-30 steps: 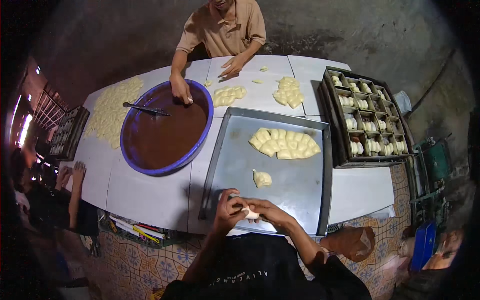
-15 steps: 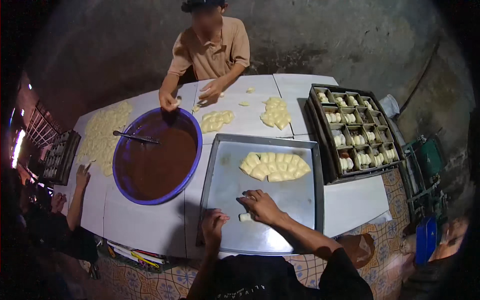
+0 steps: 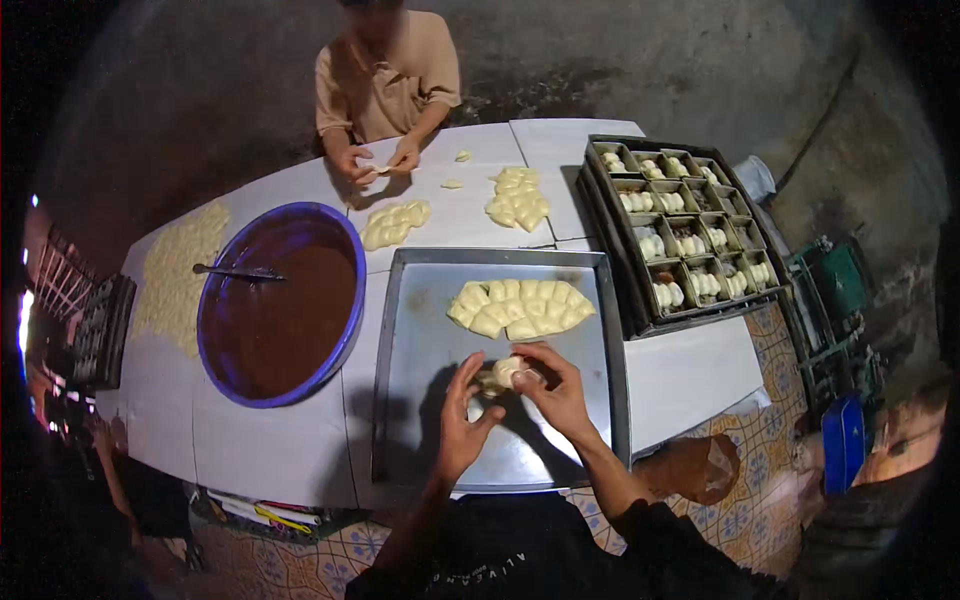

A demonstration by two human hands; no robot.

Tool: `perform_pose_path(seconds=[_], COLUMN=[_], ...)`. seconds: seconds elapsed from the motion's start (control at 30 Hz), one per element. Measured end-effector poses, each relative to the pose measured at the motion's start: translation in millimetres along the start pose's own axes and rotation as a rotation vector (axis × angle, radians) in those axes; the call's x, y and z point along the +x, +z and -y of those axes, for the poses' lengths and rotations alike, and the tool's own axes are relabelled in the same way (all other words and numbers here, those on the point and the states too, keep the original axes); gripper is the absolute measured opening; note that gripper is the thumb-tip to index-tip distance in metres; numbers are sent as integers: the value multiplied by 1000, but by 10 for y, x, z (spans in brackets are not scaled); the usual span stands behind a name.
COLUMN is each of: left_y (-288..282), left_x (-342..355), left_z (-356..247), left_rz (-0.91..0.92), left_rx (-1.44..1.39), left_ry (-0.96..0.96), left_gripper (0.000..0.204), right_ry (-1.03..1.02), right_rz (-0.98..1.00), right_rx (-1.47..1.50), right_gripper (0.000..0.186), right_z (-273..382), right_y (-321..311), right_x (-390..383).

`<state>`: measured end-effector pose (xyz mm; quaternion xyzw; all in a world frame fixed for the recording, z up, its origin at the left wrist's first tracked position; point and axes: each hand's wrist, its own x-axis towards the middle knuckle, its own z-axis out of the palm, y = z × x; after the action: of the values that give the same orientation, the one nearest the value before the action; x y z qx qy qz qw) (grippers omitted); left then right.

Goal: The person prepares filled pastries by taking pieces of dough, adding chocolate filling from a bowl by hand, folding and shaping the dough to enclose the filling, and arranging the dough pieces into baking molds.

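My right hand point(image 3: 556, 396) pinches a small pale dough piece point(image 3: 508, 371) above the grey metal tray point(image 3: 384, 400). Close on its left is my left hand point(image 3: 464, 422), with fingers apart and curved toward the dough. Something pale and blurred lies between the two hands; I cannot make out whether it is a second bit of dough. Farther back on the tray rests a cluster of smooth, pale yellow dough pieces point(image 3: 522, 308) packed side by side.
Left of the tray stands a blue basin point(image 3: 345, 350) of brown filling with a spoon point(image 3: 240, 272). Dark baking tins point(image 3: 650, 320) with dough rolls stand at right. More dough point(image 3: 180, 285) covers the table's left end. Across the table, a co-worker's hands point(image 3: 380, 168) hold dough.
My right hand has lifted a small dough roll off the tray. My left hand has moved right, beside it. The co-worker's hands have come together on dough. The whole view has shifted.
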<state>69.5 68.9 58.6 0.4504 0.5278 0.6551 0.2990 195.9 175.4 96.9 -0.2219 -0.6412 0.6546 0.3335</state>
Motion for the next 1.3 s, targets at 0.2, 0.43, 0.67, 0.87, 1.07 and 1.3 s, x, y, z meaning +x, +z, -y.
perform_pose_path(seconds=[0.2, 0.43, 0.67, 0.87, 1.07, 1.3], left_y=[70, -43, -241, -299, -1022, -2884], left_x=[-95, -328, -297, -405, 266, 1172], left_z=[-258, -149, -47, 176, 320, 599], left_rz=[-106, -245, -414, -281, 324, -380], left_rx=[-198, 142, 111, -1206, -1416, 562], left_ry=[-152, -88, -159, -651, -39, -631], left_gripper=[48, 24, 17, 56, 119, 77], right_ry=[-92, -14, -65, -338, 289, 154], right_rz=[-161, -161, -53, 138, 251, 198], right_rx=[-237, -98, 78, -351, 523, 486], right_gripper=[28, 13, 35, 48, 117, 75], right_z=[-181, -236, -358, -498, -617, -914], right_y=[206, 459, 671, 849, 762, 736], right_x=[-259, -329, 6, 9, 139, 98])
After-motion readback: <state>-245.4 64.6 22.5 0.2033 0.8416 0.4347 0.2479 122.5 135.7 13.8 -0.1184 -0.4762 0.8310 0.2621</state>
